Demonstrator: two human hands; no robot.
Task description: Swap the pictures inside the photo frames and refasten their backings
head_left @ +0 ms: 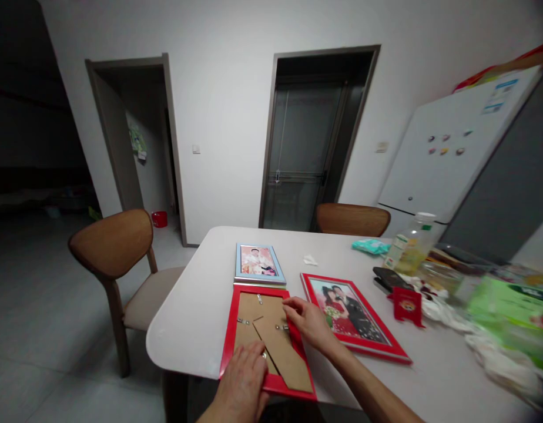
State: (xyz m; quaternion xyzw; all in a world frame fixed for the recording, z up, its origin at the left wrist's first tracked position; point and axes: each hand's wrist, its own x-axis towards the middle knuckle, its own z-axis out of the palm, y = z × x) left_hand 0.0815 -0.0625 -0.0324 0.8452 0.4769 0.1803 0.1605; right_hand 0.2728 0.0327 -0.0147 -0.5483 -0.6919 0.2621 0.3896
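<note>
A red picture frame (230, 335) lies face down at the near edge of the table, its brown backing board (249, 332) showing. Small metal clips sit on the board, and a slanting stand leg (282, 358) runs down to the lower right. My left hand (245, 376) is closed over the frame's lower left part, fingers together on the board beside a clip. With bent fingers, my right hand (311, 320) holds the upper right side, fingertips at the board's edge. Just beyond, a light blue framed photo (258, 262) lies face up. Another red framed photo (348, 311) rests to the right.
On the white table (187, 317) are a crumpled tissue (310, 259), a teal packet (371, 247), a bottle (412, 244), a dark phone (388, 279), a small red item (407, 306) and a green package (513, 314). Wooden chairs stand at the left (113, 244) and far side (353, 219).
</note>
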